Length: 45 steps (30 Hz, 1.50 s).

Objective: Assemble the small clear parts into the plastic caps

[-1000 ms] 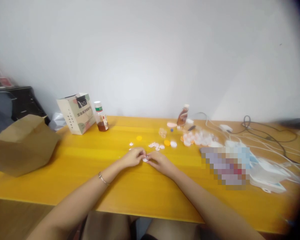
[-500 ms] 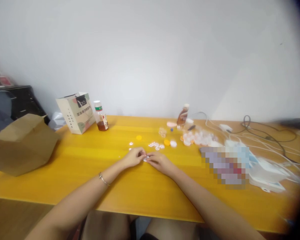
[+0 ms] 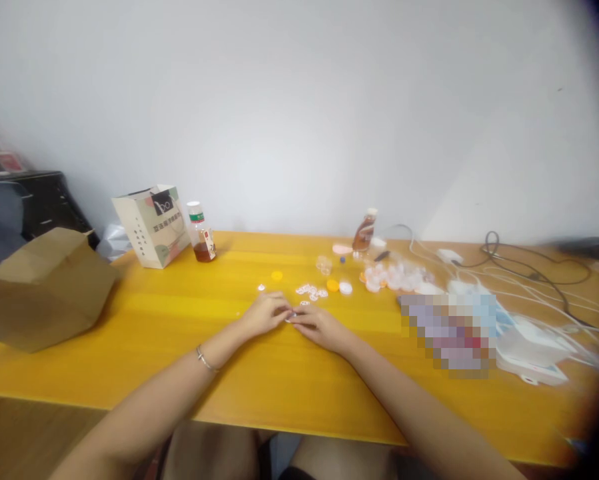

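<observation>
Fingertips of my left hand [image 3: 268, 313] and my right hand [image 3: 320, 325] meet low over the tabletop. Between them shows a small white round piece [image 3: 290, 318], mostly covered by the fingers; its exact kind is too blurred to tell. Both hands are closed on it. Just behind my right fingers lies one flat white piece [image 3: 304, 303], with a cluster of similar white pieces [image 3: 313, 291] beyond it. Another small white piece [image 3: 262, 287] lies behind my left hand, near a yellow cap [image 3: 277, 275].
A heap of pale caps [image 3: 394, 275] lies right, behind a pixelated flat object [image 3: 449, 333] and tangled cables [image 3: 534, 277]. At the back stand a brown bottle [image 3: 364, 232], a jar with dark red contents [image 3: 202, 233] and a paper bag [image 3: 154, 227]. A brown bag [image 3: 44, 290] sits left.
A flat white piece now shows just behind my right fingers, where none was visible before. My left hand's fingers have straightened slightly. Both hands stay together at the same spot.
</observation>
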{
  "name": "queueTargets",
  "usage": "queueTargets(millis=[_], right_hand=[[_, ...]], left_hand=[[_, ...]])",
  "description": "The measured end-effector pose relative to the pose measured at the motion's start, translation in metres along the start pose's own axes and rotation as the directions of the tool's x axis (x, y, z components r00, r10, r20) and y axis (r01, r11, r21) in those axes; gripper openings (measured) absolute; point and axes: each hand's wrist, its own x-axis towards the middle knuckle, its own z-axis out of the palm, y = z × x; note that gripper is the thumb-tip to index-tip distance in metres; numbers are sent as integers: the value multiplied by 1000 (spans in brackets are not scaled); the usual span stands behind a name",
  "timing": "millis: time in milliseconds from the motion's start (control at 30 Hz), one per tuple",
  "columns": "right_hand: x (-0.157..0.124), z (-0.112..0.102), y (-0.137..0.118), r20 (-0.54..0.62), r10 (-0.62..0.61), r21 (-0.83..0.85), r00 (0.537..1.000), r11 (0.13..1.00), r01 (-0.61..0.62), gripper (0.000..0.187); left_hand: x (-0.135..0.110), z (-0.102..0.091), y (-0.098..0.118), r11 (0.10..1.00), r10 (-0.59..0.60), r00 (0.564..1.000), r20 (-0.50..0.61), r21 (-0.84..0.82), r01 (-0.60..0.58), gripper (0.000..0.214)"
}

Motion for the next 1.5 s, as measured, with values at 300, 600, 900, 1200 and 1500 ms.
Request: queueTargets(millis=[300, 600, 900, 1200, 1500], right_hand=[[0, -6, -5, 44, 2, 33, 999, 999, -4, 30], [-1, -8, -4, 63, 0, 34, 998, 999, -2, 31], [-3, -10, -6, 83, 21, 65, 996, 998, -27, 34], [-8, -11, -7, 56, 133, 66, 990, 988, -137, 36], [-7, -12, -8, 56, 134, 54, 989, 989, -137, 38]], left_hand=[[0, -11, -3, 963, 176, 978, 109, 189, -195, 23], [0, -10, -7, 988, 152, 981, 118, -6, -152, 22], [-3, -18, -10, 990, 103, 982, 156, -112, -86, 24], [-5, -27, -9, 985, 159, 957, 244, -101, -138, 26], [-6, -26, -13, 987, 150, 951, 270, -99, -127, 28]])
